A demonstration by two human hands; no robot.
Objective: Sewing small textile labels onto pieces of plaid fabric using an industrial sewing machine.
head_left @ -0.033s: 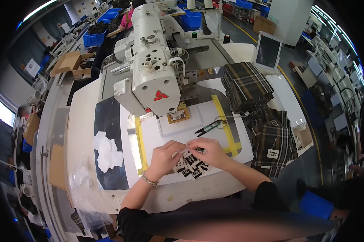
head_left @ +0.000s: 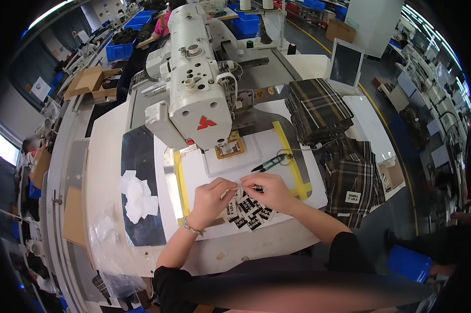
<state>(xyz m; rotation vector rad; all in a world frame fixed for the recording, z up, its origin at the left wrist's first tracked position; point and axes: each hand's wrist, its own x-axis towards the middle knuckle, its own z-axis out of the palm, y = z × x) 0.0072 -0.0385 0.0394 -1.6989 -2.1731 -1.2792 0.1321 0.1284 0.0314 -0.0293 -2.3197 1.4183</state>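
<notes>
Both my hands meet above a small heap of black-and-white labels (head_left: pixel 247 206) near the front of the white work sheet. The fingers of my left hand (head_left: pixel 213 199) are pinched together on a tiny pale bit that I cannot make out. Against its fingertips come those of my right hand (head_left: pixel 271 192), closed as well, with a black-and-white label (head_left: pixel 258 188) partly showing under its fingers. Just beyond the hands lie green-handled thread snips (head_left: pixel 269 163). A white sewing machine (head_left: pixel 201 104) stands over the sheet, with a yellow-framed clamp (head_left: pixel 229 149) beneath its head.
Folded plaid fabric pieces (head_left: pixel 320 112) are stacked at the right, with more plaid pieces (head_left: pixel 350 177) nearer me, one bearing a label. White paper scraps (head_left: pixel 138 195) lie on a dark plate at the left. Yellow tape (head_left: pixel 290 156) edges the sheet. A screen (head_left: pixel 345 63) stands at the back right.
My right hand has shifted slightly up and left, and the label under its fingers moved with it. My left hand stays almost in place, still pinched.
</notes>
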